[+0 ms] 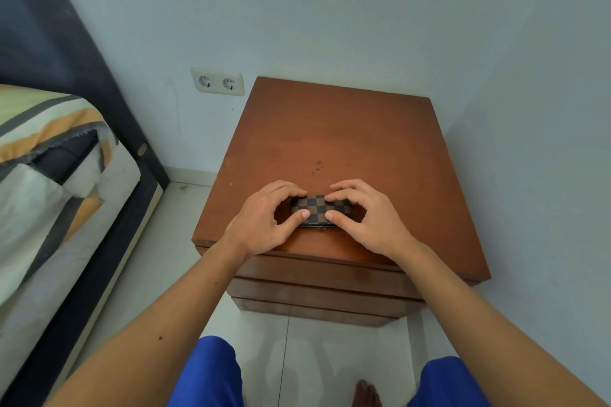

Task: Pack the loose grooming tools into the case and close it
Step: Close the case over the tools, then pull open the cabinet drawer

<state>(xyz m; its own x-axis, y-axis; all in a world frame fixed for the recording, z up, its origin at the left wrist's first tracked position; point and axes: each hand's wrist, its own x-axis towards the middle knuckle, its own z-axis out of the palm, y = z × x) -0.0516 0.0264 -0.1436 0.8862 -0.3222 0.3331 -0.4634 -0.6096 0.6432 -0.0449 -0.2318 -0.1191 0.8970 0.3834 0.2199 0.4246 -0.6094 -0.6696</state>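
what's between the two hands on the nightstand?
In the head view, the checkered case, seemingly closed, lies flat on the wooden nightstand between the left hand and right hand; both touch it. No loose tools visible.

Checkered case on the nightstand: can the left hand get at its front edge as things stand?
Probably yes. The left hand already rests on the checkered case, thumb at its front edge; the right hand holds the other end, and nothing else lies on the nightstand nearby.

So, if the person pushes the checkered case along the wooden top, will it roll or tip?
Probably neither: the checkered case lies flat and low on the nightstand, so it should slide. It looks small, likely light. The left hand and right hand pinch it from both sides, which steadies it.
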